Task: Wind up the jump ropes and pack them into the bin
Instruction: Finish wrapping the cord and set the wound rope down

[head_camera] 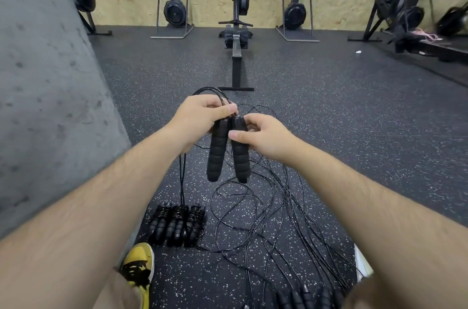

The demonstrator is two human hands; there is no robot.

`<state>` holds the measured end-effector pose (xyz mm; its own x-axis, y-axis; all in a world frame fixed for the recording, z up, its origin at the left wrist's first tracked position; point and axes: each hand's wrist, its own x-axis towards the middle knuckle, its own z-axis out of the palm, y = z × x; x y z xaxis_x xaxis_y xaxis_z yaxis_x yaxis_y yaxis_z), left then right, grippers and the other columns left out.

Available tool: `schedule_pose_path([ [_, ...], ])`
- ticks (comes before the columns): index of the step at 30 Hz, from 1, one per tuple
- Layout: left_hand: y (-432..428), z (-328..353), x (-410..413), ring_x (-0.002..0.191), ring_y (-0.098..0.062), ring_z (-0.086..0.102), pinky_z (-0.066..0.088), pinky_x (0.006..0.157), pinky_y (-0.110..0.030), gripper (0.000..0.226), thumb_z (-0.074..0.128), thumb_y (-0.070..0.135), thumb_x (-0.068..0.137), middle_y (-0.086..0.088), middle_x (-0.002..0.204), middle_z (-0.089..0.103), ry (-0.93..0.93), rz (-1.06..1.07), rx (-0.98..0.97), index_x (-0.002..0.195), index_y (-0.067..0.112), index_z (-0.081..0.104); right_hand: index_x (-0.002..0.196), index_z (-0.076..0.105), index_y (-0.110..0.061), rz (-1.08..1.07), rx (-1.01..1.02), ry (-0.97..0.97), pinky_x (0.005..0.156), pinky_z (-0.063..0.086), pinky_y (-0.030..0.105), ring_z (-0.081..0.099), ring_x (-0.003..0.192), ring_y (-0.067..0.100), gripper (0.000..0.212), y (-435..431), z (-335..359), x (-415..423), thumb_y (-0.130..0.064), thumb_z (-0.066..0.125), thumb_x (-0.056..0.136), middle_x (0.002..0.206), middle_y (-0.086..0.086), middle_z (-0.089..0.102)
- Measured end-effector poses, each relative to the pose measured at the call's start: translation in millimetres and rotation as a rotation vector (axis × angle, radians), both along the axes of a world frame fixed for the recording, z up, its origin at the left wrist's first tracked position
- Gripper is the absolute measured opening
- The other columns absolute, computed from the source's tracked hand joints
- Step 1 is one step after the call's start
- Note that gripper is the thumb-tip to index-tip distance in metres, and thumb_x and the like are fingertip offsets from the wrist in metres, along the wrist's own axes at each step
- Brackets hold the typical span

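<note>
I hold a jump rope's two black foam handles [216,151] side by side, hanging down in front of me. My left hand [200,121] grips the top of the left handle and the thin black cord looping above it. My right hand [263,136] pinches the right handle [240,156] near its top. Three wound-up jump ropes [177,223] lie in a row on the floor near my left foot. A tangle of loose black cords [266,207] spreads over the floor below my hands. More black handles [304,296] show at the bottom edge. No bin is clearly in view.
A grey concrete wall [45,80] runs along the left. A rowing machine [236,42] stands straight ahead, with other exercise machines [174,7] along the plywood wall. My yellow shoe [139,263] rests on the speckled rubber floor. A white edge [362,265] shows at lower right.
</note>
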<state>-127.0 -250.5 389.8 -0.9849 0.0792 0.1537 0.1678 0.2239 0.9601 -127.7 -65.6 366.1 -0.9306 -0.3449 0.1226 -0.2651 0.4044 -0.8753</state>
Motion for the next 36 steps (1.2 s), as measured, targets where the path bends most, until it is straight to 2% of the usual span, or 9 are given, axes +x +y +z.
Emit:
schedule_pose_path([
  [5,5,0,2,0.078,-0.014,0.065,0.052,0.075,-0.032,0.02,0.077,0.019,0.089,0.001,0.091,0.074,-0.036,0.033,0.091,0.085,0.0,0.069,0.099,0.068,-0.014,0.014,-0.091,-0.027,0.075,0.051,0.032,0.059,0.072,0.007,0.025,-6,-2,2,-0.03,0.08,0.084,0.077,-0.011,0.067],
  [8,6,4,4,0.076,-0.017,0.067,0.056,0.076,-0.036,0.018,0.074,0.017,0.09,-0.002,0.087,0.073,-0.089,0.04,0.173,0.093,0.0,0.071,0.107,0.067,-0.013,0.034,-0.16,-0.101,0.091,0.053,0.037,0.068,0.091,0.013,0.038,-10,-5,5,-0.029,0.085,0.078,0.105,0.007,0.075],
  [12,7,7,6,0.072,-0.017,0.069,0.062,0.076,-0.041,0.01,0.073,0.015,0.091,-0.005,0.082,0.071,-0.124,0.038,0.221,0.092,0.005,0.071,0.11,0.069,-0.019,0.075,-0.202,-0.211,0.106,0.046,0.042,0.067,0.113,0.022,0.044,-14,-8,4,-0.034,0.087,0.073,0.114,0.004,0.074],
  [20,11,3,10,0.075,-0.017,0.068,0.058,0.065,-0.031,0.017,0.069,0.02,0.095,-0.005,0.084,0.071,-0.18,0.017,0.262,0.084,0.008,0.07,0.097,0.067,-0.022,0.106,-0.087,-0.179,0.089,0.049,0.03,0.065,0.089,0.011,0.015,-11,3,7,-0.023,0.077,0.087,0.096,-0.002,0.073],
  [22,8,9,10,0.077,-0.024,0.07,0.061,0.067,-0.033,0.037,0.063,0.039,0.099,-0.007,0.083,0.074,-0.148,0.085,0.043,0.084,0.006,0.072,0.091,0.067,-0.022,0.118,-0.032,-0.156,0.081,0.049,0.025,0.063,0.081,0.008,0.01,-8,9,7,-0.022,0.076,0.088,0.088,-0.006,0.071],
  [24,-5,16,10,0.082,-0.031,0.071,0.06,0.074,-0.038,0.053,0.053,0.056,0.096,-0.011,0.084,0.075,0.0,0.239,-0.572,0.087,0.008,0.074,0.09,0.066,-0.019,0.114,0.031,-0.142,0.076,0.05,0.023,0.062,0.075,0.007,0.011,-4,13,4,-0.023,0.076,0.088,0.084,-0.007,0.069],
  [26,-14,20,16,0.097,-0.03,0.067,0.055,0.085,-0.04,0.034,0.053,0.044,0.094,-0.006,0.101,0.07,0.207,0.284,-1.035,0.104,0.016,0.071,0.091,0.065,-0.017,0.1,0.11,-0.127,0.086,0.053,0.032,0.064,0.079,0.013,0.019,-1,14,-1,-0.029,0.078,0.085,0.087,-0.003,0.07],
  [30,-10,13,23,0.128,-0.027,0.047,0.039,0.107,-0.042,0.083,0.07,0.015,0.079,-0.003,0.142,0.045,0.437,-0.141,-1.201,0.154,0.028,0.035,0.096,0.065,-0.015,0.109,0.224,-0.113,0.096,0.052,0.045,0.07,0.093,0.024,0.03,0,16,-3,-0.035,0.082,0.08,0.096,0.003,0.074],
  [36,0,-1,13,0.108,-0.028,0.058,0.045,0.093,-0.046,0.071,0.076,0.027,0.077,-0.002,0.119,0.057,0.515,-0.194,-1.264,0.14,0.022,0.042,0.099,0.068,-0.013,0.103,0.196,-0.076,0.093,0.055,0.044,0.072,0.091,0.023,0.034,-3,20,0,-0.034,0.085,0.078,0.098,0.007,0.076],
])
